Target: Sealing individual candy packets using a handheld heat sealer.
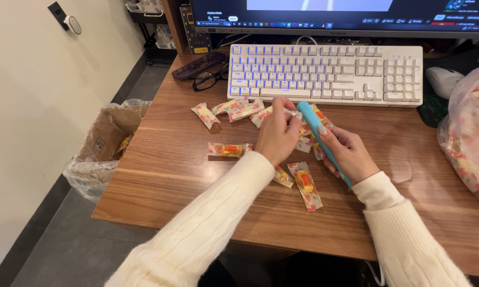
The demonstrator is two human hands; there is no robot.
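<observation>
Two hands: both are brought together over the middle of the desk (160,175), just in front of the keyboard, so that one can steady what the other works on
Right hand (351,154): closed around a slim blue tool (319,135), which is held slanted, its upper end pointed toward the left hand's fingertips and its lower end hidden past the wrist; the index finger is laid along the tool, seemingly to guide it
Left hand (275,137): fingers are pinched shut on a wrapped candy (305,129), lifted at the tool's upper end; how much of the wrapper is gripped cannot be told, since the fingers cover it
Loose candies: several are scattered around the hands, within easy reach; one (306,184) is lying near the front edge below the hands, one (228,150) to the left of the left hand, and a row (239,108) is lined along the keyboard's front edge
Keyboard (327,72): white, set at the back edge under the monitor (346,13)
Glasses (210,78): folded and put aside at the back left corner, beside a dark case
Plastic bag (471,133): clear, filled with more candies, resting at the right edge
Bin (104,146): lined with plastic, standing on the floor against the left edge, close enough for scraps to be dropped in
Mouse (442,79): white, parked right of the keyboard
</observation>
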